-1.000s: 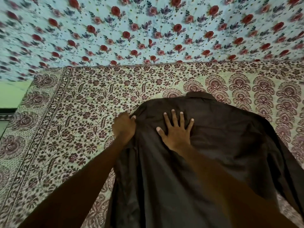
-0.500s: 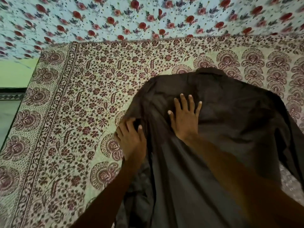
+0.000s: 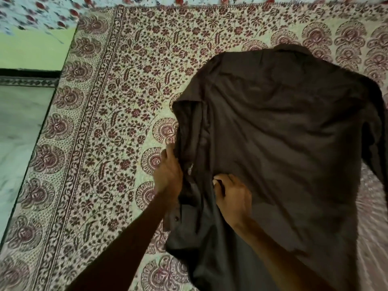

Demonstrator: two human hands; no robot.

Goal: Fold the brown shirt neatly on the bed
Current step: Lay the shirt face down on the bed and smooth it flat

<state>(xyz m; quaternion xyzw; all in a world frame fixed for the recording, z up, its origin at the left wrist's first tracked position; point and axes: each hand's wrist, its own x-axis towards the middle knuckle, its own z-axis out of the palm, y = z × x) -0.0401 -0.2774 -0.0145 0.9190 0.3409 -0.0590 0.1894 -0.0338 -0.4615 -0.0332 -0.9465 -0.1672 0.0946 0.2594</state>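
Observation:
The brown shirt lies back-up on the bed's patterned cover, collar at the far end and the right sleeve trailing off to the right. Its left side is bunched into a fold along the left edge. My left hand grips that bunched left edge with curled fingers. Just to the right, my right hand pinches the cloth at the fold line, thumb and fingers curled into the fabric.
The bed's left edge drops to a pale marble floor with a green wall beyond. A light blue floral cloth lies at the far end of the bed.
Both hands slid down the shirt's left side toward me. The right hand, flat on the back before, now pinches the cloth. The view tilted down.

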